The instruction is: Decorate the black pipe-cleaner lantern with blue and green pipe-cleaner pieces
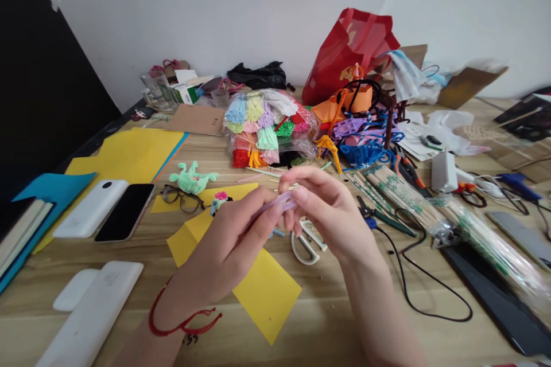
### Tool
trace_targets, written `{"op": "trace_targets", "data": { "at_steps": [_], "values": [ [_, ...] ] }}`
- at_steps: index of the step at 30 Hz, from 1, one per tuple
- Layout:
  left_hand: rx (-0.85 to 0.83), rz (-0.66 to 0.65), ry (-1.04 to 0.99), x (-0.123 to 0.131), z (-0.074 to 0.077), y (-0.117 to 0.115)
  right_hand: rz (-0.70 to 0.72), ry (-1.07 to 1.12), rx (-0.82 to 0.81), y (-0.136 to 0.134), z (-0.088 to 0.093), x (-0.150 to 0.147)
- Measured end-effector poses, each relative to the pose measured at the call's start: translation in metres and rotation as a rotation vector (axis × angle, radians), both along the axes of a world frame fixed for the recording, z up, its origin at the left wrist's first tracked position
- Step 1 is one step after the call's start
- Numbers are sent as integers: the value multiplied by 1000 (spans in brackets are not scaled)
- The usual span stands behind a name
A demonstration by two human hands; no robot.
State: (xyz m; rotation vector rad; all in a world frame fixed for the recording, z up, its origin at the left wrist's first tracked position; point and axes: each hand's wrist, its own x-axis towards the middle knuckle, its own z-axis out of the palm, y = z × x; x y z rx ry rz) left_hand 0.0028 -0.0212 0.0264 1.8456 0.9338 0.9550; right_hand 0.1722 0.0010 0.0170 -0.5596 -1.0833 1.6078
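Observation:
My left hand (224,246) and my right hand (322,209) meet above the middle of the wooden table (327,321), both pinched on a thin pale purple pipe cleaner (279,205) held between them. A red string bracelet circles my left wrist. White-handled scissors (305,241) lie just under my right hand. Yellow paper (267,292) lies beneath my hands. A small flower piece (220,198) and a mint-green pipe-cleaner figure (191,179) sit just beyond my left hand.
A bag of coloured pipe cleaners (267,126) and a red bag (350,51) stand behind. Bundled wooden sticks (404,198), pliers (379,215) and a black cable (422,281) lie right. Glasses (183,198), a phone (125,212) and white power banks (91,206) lie left.

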Motion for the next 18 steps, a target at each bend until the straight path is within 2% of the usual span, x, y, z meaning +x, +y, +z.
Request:
{"op": "trace_targets", "data": {
  "at_steps": [4, 8, 15, 18],
  "values": [
    [15, 36, -26, 4, 0, 0, -104, -91, 96, -3, -2, -4],
    [31, 62, 45, 9, -6, -2, -222, -99, 104, -2, -3, -5],
    [74, 13, 108, 14, -13, -4, -212, -60, 61, 0, -1, -7],
    [6, 22, 18, 14, -12, -5, -166, -54, 44, 1, -2, -5]
  ]
}}
